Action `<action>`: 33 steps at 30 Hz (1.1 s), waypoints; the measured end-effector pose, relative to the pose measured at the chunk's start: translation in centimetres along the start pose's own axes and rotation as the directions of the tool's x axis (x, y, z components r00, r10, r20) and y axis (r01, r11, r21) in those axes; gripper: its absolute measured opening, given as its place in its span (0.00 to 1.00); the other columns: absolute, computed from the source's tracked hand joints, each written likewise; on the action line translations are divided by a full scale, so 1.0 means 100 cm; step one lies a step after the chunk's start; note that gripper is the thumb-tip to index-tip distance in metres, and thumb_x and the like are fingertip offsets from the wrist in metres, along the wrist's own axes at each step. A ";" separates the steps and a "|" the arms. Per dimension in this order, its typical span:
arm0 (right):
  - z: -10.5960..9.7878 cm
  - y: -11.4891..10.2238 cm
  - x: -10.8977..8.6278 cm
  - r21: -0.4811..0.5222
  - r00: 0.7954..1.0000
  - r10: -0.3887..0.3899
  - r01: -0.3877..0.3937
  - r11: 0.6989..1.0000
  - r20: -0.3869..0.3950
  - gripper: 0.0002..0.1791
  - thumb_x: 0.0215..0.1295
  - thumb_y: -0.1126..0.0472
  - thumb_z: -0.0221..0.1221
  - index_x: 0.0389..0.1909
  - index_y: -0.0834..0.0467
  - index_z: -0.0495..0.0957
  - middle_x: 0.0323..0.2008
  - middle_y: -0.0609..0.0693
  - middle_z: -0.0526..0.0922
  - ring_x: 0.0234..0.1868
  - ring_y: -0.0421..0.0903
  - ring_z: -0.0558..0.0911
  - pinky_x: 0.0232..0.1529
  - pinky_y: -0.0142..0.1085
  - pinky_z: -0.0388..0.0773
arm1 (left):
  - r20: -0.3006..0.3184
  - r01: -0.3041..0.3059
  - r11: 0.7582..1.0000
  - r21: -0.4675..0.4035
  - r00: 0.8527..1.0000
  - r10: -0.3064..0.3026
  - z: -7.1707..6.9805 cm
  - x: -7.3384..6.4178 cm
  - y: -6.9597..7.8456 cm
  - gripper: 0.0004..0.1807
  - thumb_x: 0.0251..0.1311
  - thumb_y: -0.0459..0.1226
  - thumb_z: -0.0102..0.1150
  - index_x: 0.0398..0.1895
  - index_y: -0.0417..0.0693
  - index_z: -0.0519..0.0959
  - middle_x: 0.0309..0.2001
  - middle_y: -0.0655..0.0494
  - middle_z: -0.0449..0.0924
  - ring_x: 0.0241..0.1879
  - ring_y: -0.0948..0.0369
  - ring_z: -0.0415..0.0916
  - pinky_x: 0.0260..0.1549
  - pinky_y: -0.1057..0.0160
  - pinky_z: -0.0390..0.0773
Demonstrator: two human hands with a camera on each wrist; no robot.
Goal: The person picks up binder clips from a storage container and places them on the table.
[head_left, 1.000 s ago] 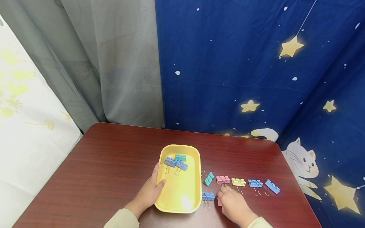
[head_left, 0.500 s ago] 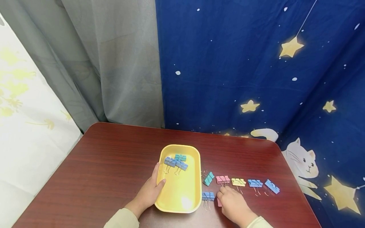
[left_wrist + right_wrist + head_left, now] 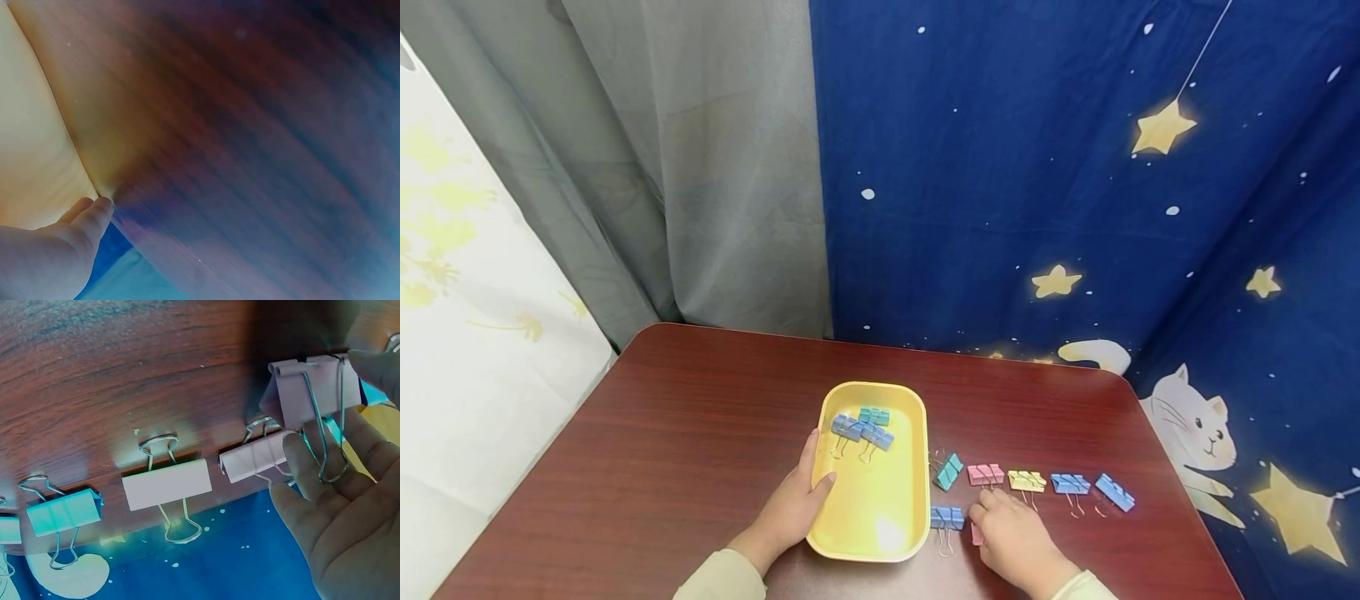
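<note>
A yellow tray (image 3: 868, 521) lies on the table with a teal binder clip (image 3: 874, 416) and two blue binder clips (image 3: 846, 427) near its far end. My left hand (image 3: 784, 510) grips the tray's left side, thumb over the rim and fingers along the outer wall. Right of the tray, my right hand (image 3: 1018, 537) holds a pink binder clip (image 3: 315, 390) between thumb and fingers, low over the table. In the head view that hand covers most of the clip. A blue binder clip (image 3: 947, 518) lies between the tray and my right hand.
Beyond my right hand runs a row of clips: a teal one (image 3: 949, 472), a second pink one (image 3: 986, 475), a yellow one (image 3: 1027, 481) and two blue ones (image 3: 1071, 483). The dark red table (image 3: 700, 408) ends at curtains (image 3: 745, 208) behind.
</note>
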State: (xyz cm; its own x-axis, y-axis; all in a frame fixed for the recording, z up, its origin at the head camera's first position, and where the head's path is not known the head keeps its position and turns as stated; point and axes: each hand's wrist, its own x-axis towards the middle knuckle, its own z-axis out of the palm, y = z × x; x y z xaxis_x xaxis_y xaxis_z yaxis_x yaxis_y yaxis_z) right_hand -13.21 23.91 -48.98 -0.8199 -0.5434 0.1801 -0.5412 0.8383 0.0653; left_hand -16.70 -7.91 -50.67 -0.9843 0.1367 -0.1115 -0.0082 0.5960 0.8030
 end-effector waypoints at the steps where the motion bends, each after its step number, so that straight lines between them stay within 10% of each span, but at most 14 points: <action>1: 0.000 0.000 0.000 0.003 1.000 0.002 -0.002 1.000 -0.006 0.13 0.35 0.63 0.69 0.26 0.55 0.78 0.27 0.45 0.73 0.33 0.47 0.77 0.39 0.40 0.78 | 0.000 0.000 1.000 0.000 1.000 0.000 0.000 0.000 0.000 0.40 0.71 0.40 0.49 0.77 0.45 0.41 0.67 0.34 0.63 0.64 0.44 0.66 0.58 0.42 0.66; 15: -0.017 0.000 0.012 0.064 0.998 0.060 -0.060 0.996 0.014 0.14 0.40 0.58 0.71 0.29 0.55 0.78 0.36 0.49 0.80 0.42 0.48 0.80 0.45 0.43 0.79 | 0.000 0.005 1.000 -0.005 1.000 -0.005 -0.001 0.000 0.001 0.39 0.71 0.40 0.49 0.77 0.44 0.41 0.67 0.33 0.63 0.64 0.43 0.66 0.58 0.42 0.66; 33: -0.036 0.001 0.041 0.154 0.986 0.163 -0.164 0.974 0.019 0.36 0.43 0.54 0.74 0.57 0.56 0.77 0.58 0.56 0.76 0.60 0.56 0.74 0.59 0.53 0.70 | 0.006 0.004 1.000 0.003 1.000 -0.004 -0.001 -0.001 0.000 0.40 0.70 0.41 0.50 0.77 0.45 0.40 0.67 0.33 0.63 0.63 0.43 0.67 0.57 0.41 0.67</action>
State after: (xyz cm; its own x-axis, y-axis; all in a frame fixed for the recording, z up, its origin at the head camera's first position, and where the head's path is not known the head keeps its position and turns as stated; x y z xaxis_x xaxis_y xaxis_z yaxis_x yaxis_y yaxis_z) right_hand -15.99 21.89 -44.69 -0.9005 -0.4004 0.1696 -0.4218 0.8991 -0.1171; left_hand -16.65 -8.01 -50.55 -0.9833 0.1391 -0.1178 -0.0113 0.5987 0.8009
